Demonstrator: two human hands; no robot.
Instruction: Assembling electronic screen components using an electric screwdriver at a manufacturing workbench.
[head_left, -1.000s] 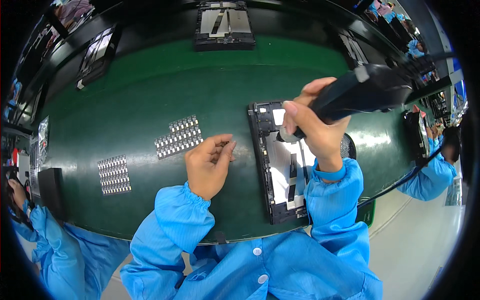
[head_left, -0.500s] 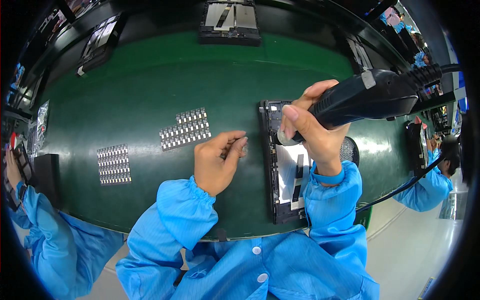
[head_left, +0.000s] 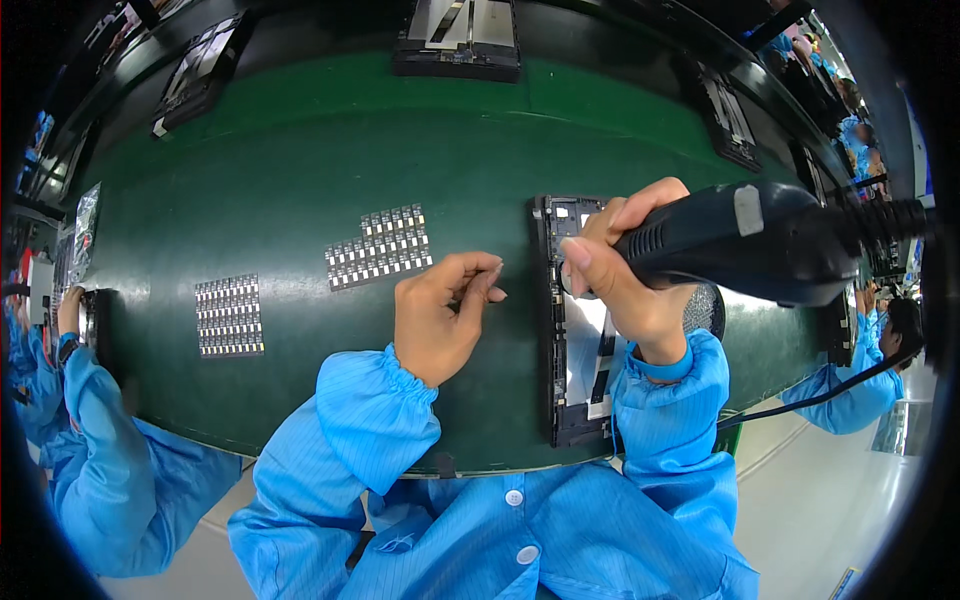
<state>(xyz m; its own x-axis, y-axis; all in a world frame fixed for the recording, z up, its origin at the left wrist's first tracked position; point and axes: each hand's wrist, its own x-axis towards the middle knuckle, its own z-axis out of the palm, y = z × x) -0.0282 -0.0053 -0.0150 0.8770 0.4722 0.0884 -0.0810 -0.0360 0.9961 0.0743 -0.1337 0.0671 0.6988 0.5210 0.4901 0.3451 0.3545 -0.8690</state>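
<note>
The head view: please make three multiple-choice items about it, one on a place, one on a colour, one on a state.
1. Where does the black power screwdriver point?
A. at the open device frame
B. at the sheets of small parts
C. at the floor

2. What colour is the mat on the bench?
A. grey
B. green
C. yellow

3. How is the left hand?
A. flat on the mat
B. gripping the screwdriver
C. fingers pinched together

Answers:
1. A, since the tool's tip, hidden behind the right hand, is aimed at the top of the frame.
2. B, the whole work surface is dark green.
3. C, thumb and fingertips meet just left of the frame; whether they hold anything is too small to tell.
</note>
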